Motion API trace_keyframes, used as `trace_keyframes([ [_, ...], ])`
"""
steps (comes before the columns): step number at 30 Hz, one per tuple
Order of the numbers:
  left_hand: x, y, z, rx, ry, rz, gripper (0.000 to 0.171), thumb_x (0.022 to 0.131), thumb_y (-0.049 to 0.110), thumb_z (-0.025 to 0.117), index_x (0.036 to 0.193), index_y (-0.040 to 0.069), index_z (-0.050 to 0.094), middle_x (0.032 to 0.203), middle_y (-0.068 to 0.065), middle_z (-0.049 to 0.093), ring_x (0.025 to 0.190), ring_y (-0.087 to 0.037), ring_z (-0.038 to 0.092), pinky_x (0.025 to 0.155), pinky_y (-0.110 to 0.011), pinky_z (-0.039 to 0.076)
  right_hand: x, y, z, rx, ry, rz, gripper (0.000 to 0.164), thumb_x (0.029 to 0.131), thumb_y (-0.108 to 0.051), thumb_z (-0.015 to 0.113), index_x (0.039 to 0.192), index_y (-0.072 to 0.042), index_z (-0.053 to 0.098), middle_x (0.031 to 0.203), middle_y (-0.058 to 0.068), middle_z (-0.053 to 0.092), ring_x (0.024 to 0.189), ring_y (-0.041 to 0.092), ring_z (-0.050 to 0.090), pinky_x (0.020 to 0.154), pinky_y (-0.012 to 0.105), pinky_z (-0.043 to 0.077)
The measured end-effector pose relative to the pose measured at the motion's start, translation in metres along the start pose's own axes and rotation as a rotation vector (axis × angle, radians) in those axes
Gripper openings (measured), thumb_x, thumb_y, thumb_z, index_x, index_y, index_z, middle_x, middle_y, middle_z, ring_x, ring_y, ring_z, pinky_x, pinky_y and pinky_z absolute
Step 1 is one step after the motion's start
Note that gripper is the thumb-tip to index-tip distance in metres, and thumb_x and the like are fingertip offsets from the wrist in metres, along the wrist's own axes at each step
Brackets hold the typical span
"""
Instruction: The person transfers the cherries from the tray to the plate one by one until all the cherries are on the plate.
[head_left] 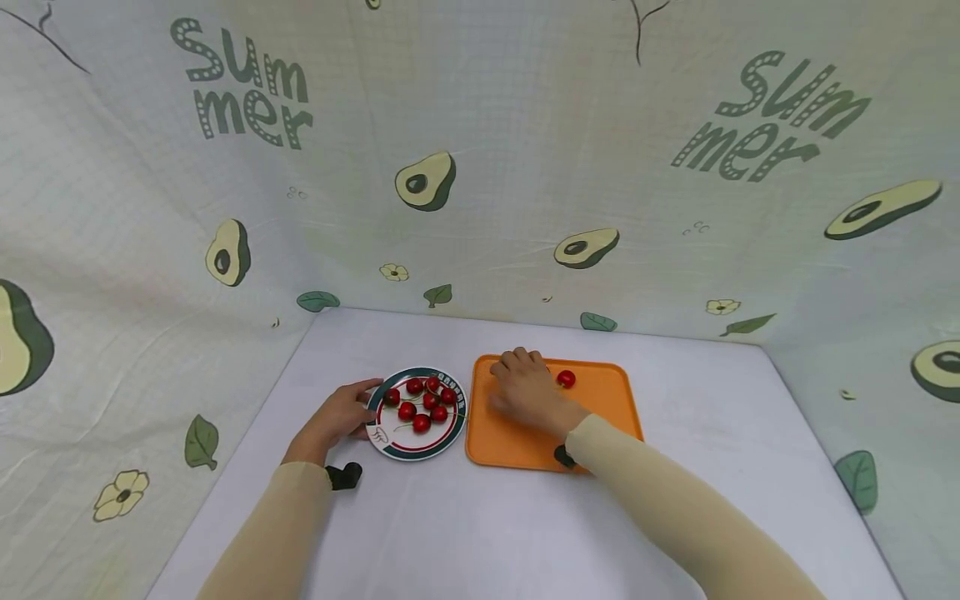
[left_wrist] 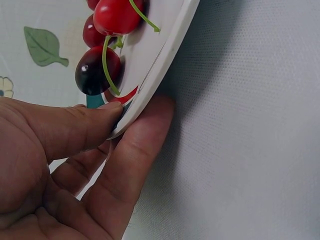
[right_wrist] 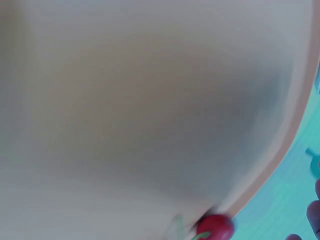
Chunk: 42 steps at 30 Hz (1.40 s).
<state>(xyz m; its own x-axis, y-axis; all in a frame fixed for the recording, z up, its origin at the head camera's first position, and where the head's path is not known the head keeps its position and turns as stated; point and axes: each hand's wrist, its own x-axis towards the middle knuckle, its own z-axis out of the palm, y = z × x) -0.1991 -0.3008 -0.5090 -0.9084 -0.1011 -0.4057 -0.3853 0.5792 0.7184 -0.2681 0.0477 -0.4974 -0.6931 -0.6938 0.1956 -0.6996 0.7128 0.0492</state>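
Observation:
My left hand (head_left: 341,417) pinches the left rim of a round plate (head_left: 414,455) with a green border. In the left wrist view, the thumb (left_wrist: 75,127) presses on top of the rim and fingers (left_wrist: 135,155) support it from beneath. Several red cherries (head_left: 422,423) with green stems lie on the plate. Over the orange tray (head_left: 498,446) is my right hand (head_left: 528,387), its fingers loosely bent toward the far left part. Only fingertips (right_wrist: 314,215) show at the right wrist view's edge, spread apart. A cherry (head_left: 566,379) lies on the tray, right of that hand.
The plate and tray stand side by side on a white table (head_left: 420,533). Behind them hangs a pale cloth (head_left: 495,108) printed with avocados, leaves and lettering, which also covers both sides. The right wrist view is blurred and oddly tinted.

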Motion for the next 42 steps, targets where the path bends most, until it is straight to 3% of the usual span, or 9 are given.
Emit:
trace_keyframes([
  [9, 0.000, -0.002, 0.002, 0.014, 0.003, 0.009, 0.069, 0.095, -0.001, 0.065, 0.160, 0.014, 0.045, 0.143, -0.025, 0.052, 0.106, -0.030, 0.059, 0.074, -0.027, 0.057, -0.033, 0.046, -0.002, 0.018, 0.050, 0.044, 0.043, 0.097, -0.038, 0.074, 0.124, -0.005, 0.069, 0.117, 0.011, 0.062, 0.108, 0.032, 0.051, 0.097, 0.051, 0.043],
  [21, -0.003, -0.001, 0.002, 0.024, -0.001, 0.008, 0.070, 0.095, -0.001, 0.064, 0.161, 0.013, 0.044, 0.143, -0.026, 0.051, 0.103, -0.029, 0.059, 0.074, -0.027, 0.055, -0.071, 0.098, -0.010, 0.015, -0.072, 0.155, 0.044, 0.094, -0.024, 0.070, 0.134, -0.004, 0.066, 0.133, 0.016, 0.060, 0.124, 0.037, 0.049, 0.108, 0.059, 0.041],
  [28, -0.003, 0.001, -0.001, 0.020, -0.008, -0.003, 0.071, 0.096, 0.001, 0.066, 0.161, 0.016, 0.044, 0.145, -0.026, 0.050, 0.103, -0.029, 0.060, 0.075, -0.028, 0.056, -0.073, 0.103, -0.007, 0.055, -0.128, 0.148, 0.047, 0.096, -0.018, 0.064, 0.142, -0.005, 0.062, 0.139, 0.017, 0.057, 0.128, 0.038, 0.048, 0.109, 0.060, 0.041],
  [36, -0.002, 0.003, -0.001, 0.033, -0.009, 0.006, 0.070, 0.096, 0.002, 0.066, 0.161, 0.016, 0.044, 0.143, -0.025, 0.051, 0.111, -0.032, 0.056, 0.081, -0.029, 0.055, -0.072, 0.101, -0.004, 0.025, -0.176, 0.156, 0.050, 0.098, -0.022, 0.065, 0.147, -0.010, 0.059, 0.143, 0.016, 0.056, 0.129, 0.039, 0.049, 0.109, 0.060, 0.043],
  [42, 0.000, 0.004, 0.000, 0.044, -0.011, 0.011, 0.070, 0.096, 0.001, 0.066, 0.161, 0.014, 0.043, 0.141, -0.027, 0.051, 0.108, -0.032, 0.057, 0.078, -0.029, 0.055, -0.079, 0.105, 0.000, 0.042, -0.151, 0.174, 0.046, 0.098, -0.024, 0.068, 0.140, -0.007, 0.063, 0.140, 0.018, 0.058, 0.129, 0.040, 0.049, 0.108, 0.061, 0.043],
])
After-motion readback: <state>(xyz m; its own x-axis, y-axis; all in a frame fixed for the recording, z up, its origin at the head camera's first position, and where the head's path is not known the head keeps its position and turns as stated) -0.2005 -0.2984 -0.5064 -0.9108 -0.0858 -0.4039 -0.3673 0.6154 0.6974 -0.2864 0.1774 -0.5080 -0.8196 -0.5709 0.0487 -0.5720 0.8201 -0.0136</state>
